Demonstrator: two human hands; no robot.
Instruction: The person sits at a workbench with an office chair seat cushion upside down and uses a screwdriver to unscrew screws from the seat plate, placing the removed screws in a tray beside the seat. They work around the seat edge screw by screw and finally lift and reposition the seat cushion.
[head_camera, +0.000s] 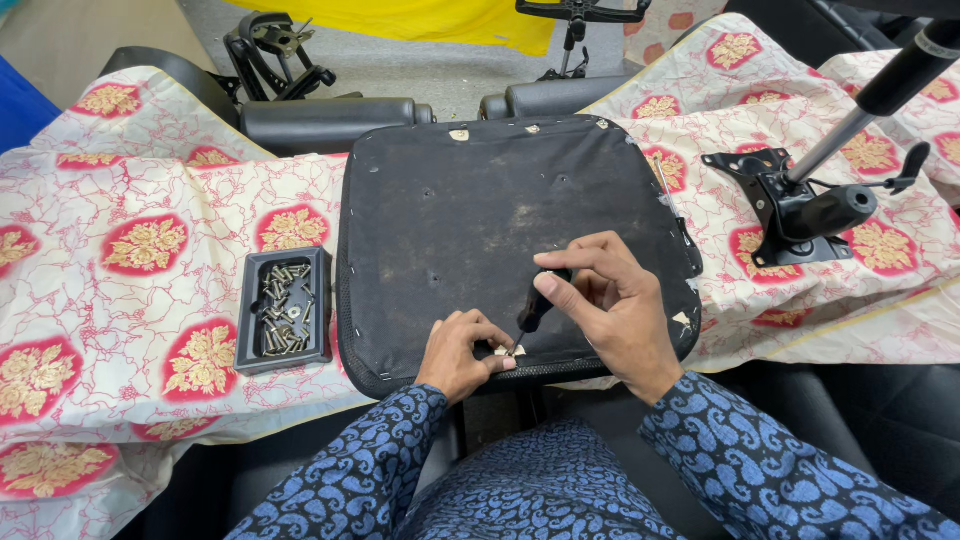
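Screwdriver (532, 312) gripped upright in the closed right hand (610, 310), tip at the near edge of the upturned black seat base (500, 210); left hand (462, 352) pinching a small fitting (508, 350) there (screw tray (285, 310) just beside).

Screw tray (284, 322) left of seat base (480, 210), chair mechanism (800, 205) to its right.

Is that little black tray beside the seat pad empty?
No, the black tray left of the seat pad holds a heap of small metal screws.
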